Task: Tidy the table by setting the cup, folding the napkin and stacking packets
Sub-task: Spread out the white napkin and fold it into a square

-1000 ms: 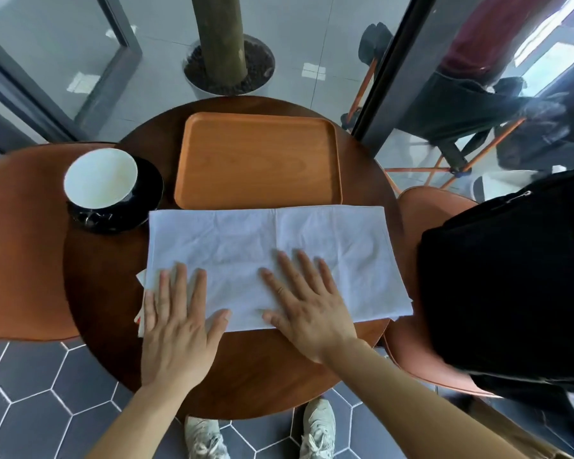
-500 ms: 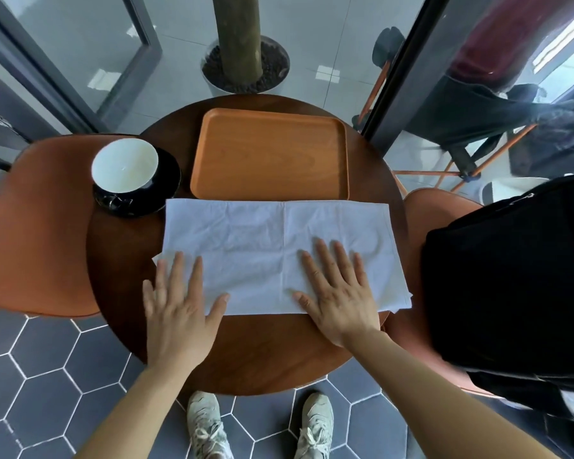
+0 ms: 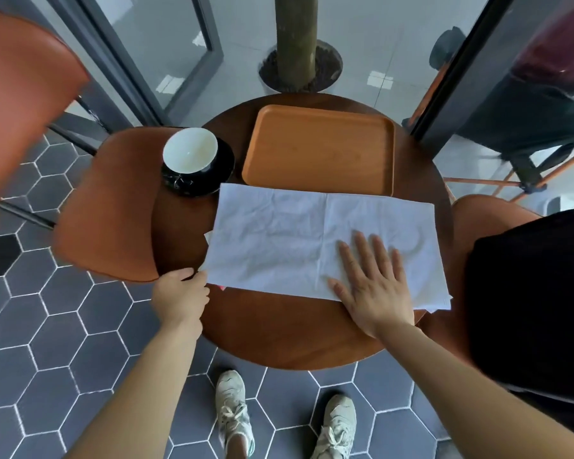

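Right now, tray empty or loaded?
Empty: tray shows only bare wood inside its rim; cup and napkin sit outside it.

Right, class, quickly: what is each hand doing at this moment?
Left hand: pinches the napkin at its near left corner.
Right hand: open, pressing flat on the napkin.

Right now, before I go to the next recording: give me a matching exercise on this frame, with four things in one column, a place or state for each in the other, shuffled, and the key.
Things
1. cup
2. tray
3. napkin
4. right hand

Places or states
A. lies flat, fingers straight, on the napkin's right half
B. stands on a black saucer
C. orange-brown wood, at the table's far side
D. spread out white, its near left corner pinched by the left hand

Pairs: 1-B, 2-C, 3-D, 4-A
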`<state>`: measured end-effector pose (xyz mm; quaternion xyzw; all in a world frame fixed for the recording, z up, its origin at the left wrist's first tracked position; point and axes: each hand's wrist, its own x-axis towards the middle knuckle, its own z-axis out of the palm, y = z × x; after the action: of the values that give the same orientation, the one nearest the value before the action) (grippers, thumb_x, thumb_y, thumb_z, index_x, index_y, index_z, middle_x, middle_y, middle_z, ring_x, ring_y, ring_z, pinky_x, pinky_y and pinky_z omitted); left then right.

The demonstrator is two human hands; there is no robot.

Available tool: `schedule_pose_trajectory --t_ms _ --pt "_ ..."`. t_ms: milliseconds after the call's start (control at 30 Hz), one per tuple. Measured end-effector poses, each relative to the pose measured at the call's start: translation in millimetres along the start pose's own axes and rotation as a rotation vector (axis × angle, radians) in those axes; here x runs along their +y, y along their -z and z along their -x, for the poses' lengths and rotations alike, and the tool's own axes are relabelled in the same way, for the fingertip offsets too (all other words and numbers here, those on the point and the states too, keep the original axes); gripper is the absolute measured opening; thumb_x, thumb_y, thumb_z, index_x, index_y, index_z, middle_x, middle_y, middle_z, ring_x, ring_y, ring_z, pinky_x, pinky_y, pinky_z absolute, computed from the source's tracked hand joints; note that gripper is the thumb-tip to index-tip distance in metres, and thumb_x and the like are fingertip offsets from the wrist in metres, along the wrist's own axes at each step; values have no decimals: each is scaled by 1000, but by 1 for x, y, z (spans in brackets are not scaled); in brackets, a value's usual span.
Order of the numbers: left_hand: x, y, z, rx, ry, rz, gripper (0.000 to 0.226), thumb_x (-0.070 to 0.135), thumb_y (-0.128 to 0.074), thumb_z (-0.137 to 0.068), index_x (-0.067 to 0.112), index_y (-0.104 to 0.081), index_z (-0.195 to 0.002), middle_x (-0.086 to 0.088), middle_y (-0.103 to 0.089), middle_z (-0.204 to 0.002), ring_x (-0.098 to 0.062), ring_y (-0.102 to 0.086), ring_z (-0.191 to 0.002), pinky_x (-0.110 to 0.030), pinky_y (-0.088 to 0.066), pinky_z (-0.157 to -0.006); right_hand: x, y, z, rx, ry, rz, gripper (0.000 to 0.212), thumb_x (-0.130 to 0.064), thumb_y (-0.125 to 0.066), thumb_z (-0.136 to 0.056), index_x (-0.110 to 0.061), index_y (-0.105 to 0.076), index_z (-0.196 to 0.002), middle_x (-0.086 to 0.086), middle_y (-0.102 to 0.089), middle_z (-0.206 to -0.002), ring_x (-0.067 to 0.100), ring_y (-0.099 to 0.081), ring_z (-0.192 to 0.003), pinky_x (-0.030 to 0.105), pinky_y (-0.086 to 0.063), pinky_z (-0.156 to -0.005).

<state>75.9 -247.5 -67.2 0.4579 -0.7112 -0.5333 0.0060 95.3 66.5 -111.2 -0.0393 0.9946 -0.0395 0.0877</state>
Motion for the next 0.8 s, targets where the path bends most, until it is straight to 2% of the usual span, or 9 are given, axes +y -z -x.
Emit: schedule_pose_trajectory --t_ms 67,133,200,300,500,567,633,700,800 --pt "0 1 -1 20 3 44 16 7 -73 -86 4 -73 -101 -4 -67 -69 -15 -61 -54 -27 -56 -55 -1 0 0 -14 1 5 71 -72 -4 -96 -38 11 -157 -6 14 -168 23 17 -154 53 -1 -124" --pt "-1 3 -3 26 10 77 9 4 -73 -85 1 -73 -94 -7 -67 -70 -15 -60 -54 -23 -54 -48 0 2 -1 -22 15 1 71 -73 -3 -96 -39 13 -156 -6 16 -168 23 19 -153 52 2 -124" --pt "-3 6 -4 24 15 92 11 3 -73 -84 -1 -73 -94 -11 -69 -73 -17 -62 -57 -24 -55 -52 4 6 -1 -10 21 -24 71 -73 -4 -96 -39 10 -157 -4 13 -168 23 17 -154 50 5 -124" --pt "-7 10 -5 30 2 123 11 3 -73 -83 0 -74 -94 -13 -70 -76 -19 -66 -61 -24 -57 -54 14 6 5 37 -30 -10 72 -72 -10 -97 -36 -1 -159 1 2 -169 29 5 -155 51 3 -124" --pt "-13 20 6 69 -27 227 8 4 -73 -82 6 -75 -89 -12 -72 -80 -19 -70 -65 -21 -57 -56 19 0 8 12 -58 -22 71 -74 -8 -96 -41 4 -158 -4 2 -169 25 8 -155 52 1 -124" --pt "-12 22 11 61 -24 259 11 5 -74 -83 4 -75 -94 -11 -72 -80 -17 -71 -66 -20 -58 -57 19 2 9 13 -63 -28 73 -73 -10 -97 -35 -4 -159 -1 0 -169 26 7 -155 53 0 -124" --pt "-9 23 14 50 -32 284 13 6 -75 -85 3 -75 -97 -10 -73 -81 -13 -70 -64 -19 -57 -58 17 7 8 72 -72 -49 74 -69 -17 -98 -24 -22 -157 5 -11 -168 30 -3 -155 53 -2 -124" --pt "-4 23 16 43 -66 296 10 7 -75 -85 6 -76 -96 -7 -73 -81 -10 -70 -61 -18 -57 -58 8 15 3 156 -31 -91 72 -64 -24 -99 -17 -34 -153 6 -24 -165 32 -15 -153 53 -8 -124" --pt "4 21 23 37 -154 293 11 9 -76 -86 20 -76 -85 -6 -74 -81 -7 -70 -61 -17 -56 -58 -18 24 -13 194 127 -147 70 -59 -25 -101 -15 -30 -156 3 -23 -166 29 -13 -154 51 -11 -125"
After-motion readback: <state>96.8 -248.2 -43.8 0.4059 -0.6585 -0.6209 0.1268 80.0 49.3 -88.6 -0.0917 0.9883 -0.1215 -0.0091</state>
